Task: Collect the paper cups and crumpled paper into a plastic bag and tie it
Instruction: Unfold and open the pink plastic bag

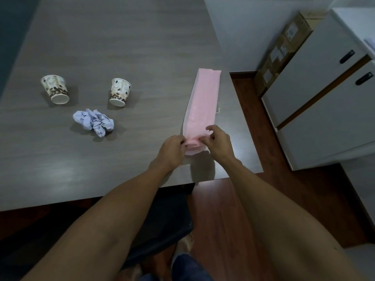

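Note:
A flat, folded pink plastic bag (pixel 204 102) lies lengthwise on the grey table (pixel 121 47) near its right edge. My left hand (pixel 172 152) and my right hand (pixel 218 144) both pinch the bag's near end, fingers closed on the plastic. Two paper cups with a coffee-bean print lie tipped over at the left: one (pixel 55 89) farther left, the other (pixel 120 92) nearer the middle. A ball of crumpled pale blue paper (pixel 93 122) sits in front of the cups, well left of my hands.
The table's right edge runs just beside the bag, with wood floor (pixel 253 122) below. White cabinets (pixel 324 94) and stacked cardboard boxes (pixel 284 47) stand at the right. A dark chair (pixel 168 220) is under the table's near edge.

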{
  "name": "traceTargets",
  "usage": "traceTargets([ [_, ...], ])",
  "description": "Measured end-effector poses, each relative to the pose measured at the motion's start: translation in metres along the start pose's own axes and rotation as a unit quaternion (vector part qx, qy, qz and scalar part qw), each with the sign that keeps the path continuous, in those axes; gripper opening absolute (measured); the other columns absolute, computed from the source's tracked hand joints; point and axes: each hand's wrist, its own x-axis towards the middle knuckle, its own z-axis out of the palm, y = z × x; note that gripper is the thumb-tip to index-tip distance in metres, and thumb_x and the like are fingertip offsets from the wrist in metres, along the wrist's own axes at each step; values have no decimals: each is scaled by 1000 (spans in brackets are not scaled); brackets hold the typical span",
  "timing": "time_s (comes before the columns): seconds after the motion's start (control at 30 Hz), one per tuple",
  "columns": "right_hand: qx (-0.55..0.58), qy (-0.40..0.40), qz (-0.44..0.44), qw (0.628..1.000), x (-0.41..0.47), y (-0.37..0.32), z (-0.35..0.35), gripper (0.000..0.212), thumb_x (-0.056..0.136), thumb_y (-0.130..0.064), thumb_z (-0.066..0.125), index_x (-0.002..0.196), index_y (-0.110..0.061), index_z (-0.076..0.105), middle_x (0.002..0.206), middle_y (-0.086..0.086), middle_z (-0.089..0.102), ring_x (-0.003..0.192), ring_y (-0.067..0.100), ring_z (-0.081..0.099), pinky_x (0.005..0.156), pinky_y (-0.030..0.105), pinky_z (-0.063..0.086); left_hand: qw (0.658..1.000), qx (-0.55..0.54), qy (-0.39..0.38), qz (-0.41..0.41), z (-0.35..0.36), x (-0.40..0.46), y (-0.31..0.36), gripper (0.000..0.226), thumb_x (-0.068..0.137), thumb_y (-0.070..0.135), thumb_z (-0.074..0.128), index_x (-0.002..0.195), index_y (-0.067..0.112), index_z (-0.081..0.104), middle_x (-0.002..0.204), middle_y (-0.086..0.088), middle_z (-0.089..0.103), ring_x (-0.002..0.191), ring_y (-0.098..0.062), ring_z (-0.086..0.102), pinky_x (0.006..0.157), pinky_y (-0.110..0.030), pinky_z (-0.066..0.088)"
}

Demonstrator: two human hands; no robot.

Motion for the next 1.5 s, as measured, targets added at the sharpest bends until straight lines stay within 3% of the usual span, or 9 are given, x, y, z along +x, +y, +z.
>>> traceTargets([
  [0.27, 47, 30, -49, 997, -34, -54, -11, 58, 76, -31, 89, 126, -18, 63, 79, 3, 63, 71, 18, 61, 64, 23, 45, 956, -217, 142, -141, -83, -1, -14, 19, 93, 17, 54, 81, 11, 68, 81, -4, 75, 74, -25, 72, 73, -38, 60],
  [0.53, -222, 51, 34, 973, -74, -77, -22, 11, 95, -24, 63, 98, -15, 66, 99, 9, 70, 82, 27, 62, 72, 34, 48, 732, -566, 196, -324, -169, -14, -12, 36, 86, -22, 42, 104, 4, 60, 78, -11, 64, 61, -21, 60, 46, -27, 55],
  [0.73, -41, -143, -16, 989, -95, -119, -4, 107, 74, -39, 83, 158, -23, 19, 154, -1, 34, 133, 22, 42, 113, 47, 37, 826, -477, 123, -272, -173, -35, -1, 36, 104, 27, 44, 125, 4, 62, 104, -12, 67, 80, -23, 63, 57, -26, 52],
  [0.87, -12, -39, 4, 999, -106, -132, 39, 20, 90, -12, 58, 108, -7, 64, 116, 16, 63, 108, 35, 60, 82, 31, 45, 901, -365, 99, -211, -181, -55, 5, 48, 102, 48, 43, 110, 7, 68, 100, -11, 70, 88, -28, 67, 76, -36, 54],
  [1.0, 167, 136, 95, 972, -112, -144, 33, 28, 98, -16, 37, 114, -7, 58, 113, 13, 64, 100, 30, 61, 78, 37, 50, 999, 9, 42, 7, -211, -77, -23, 57, 76, 75, 67, 93, 21, 60, 98, -2, 59, 84, -26, 57, 73, -39, 48],
  [1.13, 155, 186, 96, 965, -108, -158, 8, 35, 99, -37, 43, 118, -12, 57, 111, 8, 60, 99, 27, 60, 81, 38, 51, 991, 78, 96, -46, -220, -79, -56, 42, 79, 24, 81, 118, 15, 68, 128, -15, 47, 115, -33, 53, 99, -39, 44],
  [1.23, 135, 200, 126, 962, -109, -169, 8, 50, 98, -49, 44, 130, -13, 57, 117, 9, 60, 103, 30, 59, 95, 45, 52, 926, -167, 201, -274, -226, -78, -53, 21, 77, 12, 59, 92, 16, 72, 112, -24, 64, 115, -38, 58, 90, -40, 51],
  [1.37, 181, 201, 192, 943, -112, -186, 5, 49, 100, -49, 34, 125, -15, 59, 110, 8, 59, 103, 32, 58, 100, 49, 49, 671, -623, 121, -383, -236, -65, -29, 19, 97, 1, 46, 106, 5, 63, 88, -15, 73, 83, -28, 67, 57, -40, 62],
  [1.5, 410, 181, 227, 865, -113, -184, -17, 26, 93, -27, 45, 105, -13, 62, 108, 11, 70, 92, 31, 66, 87, 45, 59, 703, -604, 65, -371, -234, -58, -4, 15, 89, 8, 55, 83, 16, 66, 65, 2, 66, 55, -15, 62, 51, -23, 52],
])
